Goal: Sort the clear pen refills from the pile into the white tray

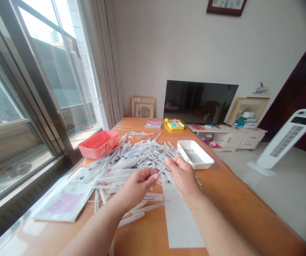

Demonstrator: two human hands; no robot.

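Head view: around the held pen (162, 169), a pile of pens (131, 156) spreads from nine to twelve o'clock, with a red box (96, 153) at ten, a tray (206, 165) at two and paper (181, 224) at five on the table (230, 199). Forearms (103, 217) reach in from six. Left hand (142, 180) and right hand (181, 175) pinch its opposite ends, so it tilts between them.

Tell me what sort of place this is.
Probably a living room in a home, judging by the large television, the low white cabinet and the tower fan.
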